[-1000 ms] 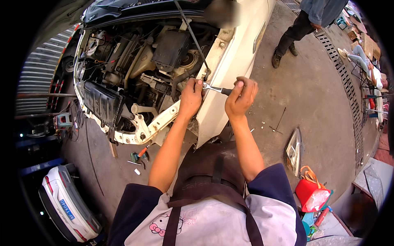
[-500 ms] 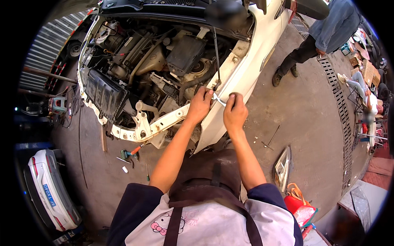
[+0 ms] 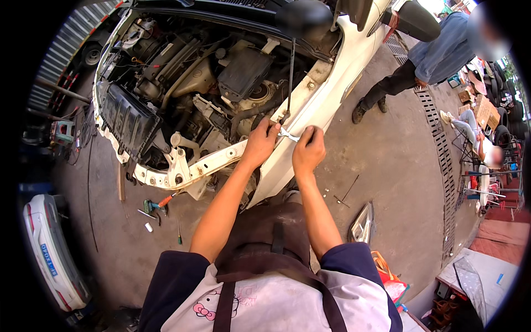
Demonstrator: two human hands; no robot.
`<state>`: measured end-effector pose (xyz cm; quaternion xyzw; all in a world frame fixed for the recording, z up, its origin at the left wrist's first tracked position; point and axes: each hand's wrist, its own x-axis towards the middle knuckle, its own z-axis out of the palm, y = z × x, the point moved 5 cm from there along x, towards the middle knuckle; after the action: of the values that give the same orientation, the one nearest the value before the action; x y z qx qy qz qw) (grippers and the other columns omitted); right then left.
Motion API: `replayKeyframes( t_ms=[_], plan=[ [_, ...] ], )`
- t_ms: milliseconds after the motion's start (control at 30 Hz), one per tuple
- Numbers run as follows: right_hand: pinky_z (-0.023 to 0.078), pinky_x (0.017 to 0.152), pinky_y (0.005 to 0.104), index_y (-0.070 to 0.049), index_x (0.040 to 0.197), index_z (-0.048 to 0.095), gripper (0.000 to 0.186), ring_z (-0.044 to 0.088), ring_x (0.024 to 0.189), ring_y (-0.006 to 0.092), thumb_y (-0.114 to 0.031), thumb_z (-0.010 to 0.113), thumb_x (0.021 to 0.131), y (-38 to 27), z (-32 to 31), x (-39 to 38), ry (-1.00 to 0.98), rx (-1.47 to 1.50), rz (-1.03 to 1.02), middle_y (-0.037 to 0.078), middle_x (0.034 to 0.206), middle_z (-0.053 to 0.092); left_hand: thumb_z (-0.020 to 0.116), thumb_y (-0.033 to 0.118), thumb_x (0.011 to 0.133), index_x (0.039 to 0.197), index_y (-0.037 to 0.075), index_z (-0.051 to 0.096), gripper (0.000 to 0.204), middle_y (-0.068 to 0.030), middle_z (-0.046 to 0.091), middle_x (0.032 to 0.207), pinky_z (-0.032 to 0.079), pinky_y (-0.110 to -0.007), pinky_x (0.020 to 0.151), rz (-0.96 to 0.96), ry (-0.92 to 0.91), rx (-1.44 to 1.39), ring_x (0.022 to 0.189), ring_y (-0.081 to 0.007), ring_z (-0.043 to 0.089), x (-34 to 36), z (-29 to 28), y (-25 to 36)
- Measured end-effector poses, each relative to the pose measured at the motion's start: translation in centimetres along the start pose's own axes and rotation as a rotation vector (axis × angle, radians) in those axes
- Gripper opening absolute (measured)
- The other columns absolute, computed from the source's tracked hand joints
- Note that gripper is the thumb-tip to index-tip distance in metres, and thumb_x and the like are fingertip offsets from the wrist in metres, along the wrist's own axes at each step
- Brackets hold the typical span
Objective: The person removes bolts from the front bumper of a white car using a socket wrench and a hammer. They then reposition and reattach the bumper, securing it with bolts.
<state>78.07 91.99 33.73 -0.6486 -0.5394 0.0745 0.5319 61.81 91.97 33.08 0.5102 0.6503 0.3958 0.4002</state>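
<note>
A silver wrench (image 3: 289,134) lies across the inner edge of the white car's front fender (image 3: 301,123). My right hand (image 3: 308,155) is closed around its outer end, over the fender. At the other end, my left hand (image 3: 260,145) pinches by the wrench head, its thumb and fingertips against it. Whatever fastener sits under that head is hidden by my left fingers. Just beyond my hands, a thin dark prop rod (image 3: 291,77) rises from the fender edge. The open engine bay (image 3: 193,83) spreads out to the left of my left hand.
A removed headlight (image 3: 362,224) lies on the floor at right, near a T-shaped rod (image 3: 350,188). A green power drill (image 3: 156,206) and a screwdriver (image 3: 179,232) lie at left. Someone in a blue jacket (image 3: 440,47) stands beyond the fender; another person (image 3: 481,141) sits further right.
The whole view has shifted, so the scene sits further left. The wrench's outer end has swung slightly and now lies flatter in the picture. Both hands keep their hold.
</note>
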Motion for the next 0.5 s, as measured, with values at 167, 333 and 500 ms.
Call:
replayKeyframes(
  t_ms=[167,333,500],
  plan=[
    [0.050,0.064,0.0508,-0.006,0.096,0.065,0.027,0.067,0.073,0.0440,-0.027,0.050,0.103,0.3,0.1,2.1,-0.051,0.017,0.150,0.020,0.079,0.071,0.055,0.036,0.104,0.107,-0.002,0.057,0.039,-0.0192,0.068,0.093,0.048,-0.042,0.078,-0.046,-0.030,-0.023,0.084,-0.0329,0.064,-0.6,-0.4,0.5],
    [0.047,0.058,0.0547,-0.006,0.094,0.060,0.028,0.064,0.065,0.0459,-0.028,0.047,0.105,0.3,2.6,5.9,-0.048,-0.097,0.081,0.021,0.071,0.068,0.054,0.035,0.104,0.106,-0.002,0.057,0.037,-0.0175,0.066,0.084,0.047,-0.042,0.075,-0.042,-0.050,-0.029,0.079,-0.0309,0.062,-0.3,0.3,0.9],
    [0.051,0.058,0.0479,-0.008,0.099,0.062,0.014,0.067,0.064,0.0410,-0.018,0.052,0.102,-0.2,-0.7,-5.8,-0.218,-0.046,-0.024,0.018,0.069,0.067,0.053,0.036,0.105,0.100,0.000,0.055,0.037,-0.0134,0.062,0.078,0.046,-0.039,0.071,0.001,-0.011,-0.036,0.074,-0.0256,0.059,-0.3,-0.3,0.9]
  ],
)
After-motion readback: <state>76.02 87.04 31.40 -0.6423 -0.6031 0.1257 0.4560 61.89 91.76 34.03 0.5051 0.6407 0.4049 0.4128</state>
